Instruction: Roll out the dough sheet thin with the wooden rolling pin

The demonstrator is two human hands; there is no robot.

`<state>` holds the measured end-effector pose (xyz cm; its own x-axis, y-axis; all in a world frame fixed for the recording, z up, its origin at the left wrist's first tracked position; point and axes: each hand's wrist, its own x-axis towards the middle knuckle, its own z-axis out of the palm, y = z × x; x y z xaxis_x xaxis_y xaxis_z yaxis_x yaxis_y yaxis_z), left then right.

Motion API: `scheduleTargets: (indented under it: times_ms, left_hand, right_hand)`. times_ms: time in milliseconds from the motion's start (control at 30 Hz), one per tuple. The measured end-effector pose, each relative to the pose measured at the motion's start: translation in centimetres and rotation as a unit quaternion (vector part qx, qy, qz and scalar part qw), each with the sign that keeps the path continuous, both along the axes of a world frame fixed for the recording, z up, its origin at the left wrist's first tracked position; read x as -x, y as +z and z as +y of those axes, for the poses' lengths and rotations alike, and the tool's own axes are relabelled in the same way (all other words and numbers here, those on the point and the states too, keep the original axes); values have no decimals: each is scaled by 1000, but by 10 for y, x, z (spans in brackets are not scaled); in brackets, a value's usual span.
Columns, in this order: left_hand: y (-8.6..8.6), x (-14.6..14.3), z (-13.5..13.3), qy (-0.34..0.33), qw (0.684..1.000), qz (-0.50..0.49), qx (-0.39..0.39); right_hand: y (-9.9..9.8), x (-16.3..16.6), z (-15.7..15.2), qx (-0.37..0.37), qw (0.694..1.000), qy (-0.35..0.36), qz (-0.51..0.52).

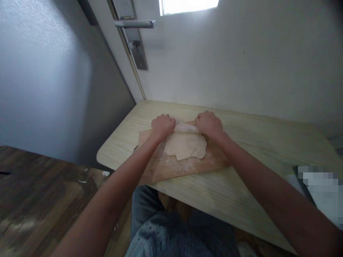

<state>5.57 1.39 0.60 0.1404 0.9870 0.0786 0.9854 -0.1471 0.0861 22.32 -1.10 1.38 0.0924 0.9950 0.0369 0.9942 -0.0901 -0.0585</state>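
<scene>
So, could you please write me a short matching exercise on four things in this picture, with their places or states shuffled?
Column one:
1. rolling pin
2. dough
3. board
4. door handle

Column two:
A. flattened, with an uneven edge
B. silver-coloured
C. held by left hand and right hand
D. beneath the dough

Pairs: 1-C; 2-A; 3-D; 4-B

Smooth dough [186, 144], wooden board [171, 167], metal handle [136, 24]
</scene>
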Motion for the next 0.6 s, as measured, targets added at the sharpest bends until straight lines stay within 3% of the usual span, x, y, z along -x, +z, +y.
scheduleTargets:
  times_ms: [600]
  left_hand:
    - [2,4,-27,-30,998,55,-14]
  right_hand:
    - [0,-1,-17,20,998,60,1]
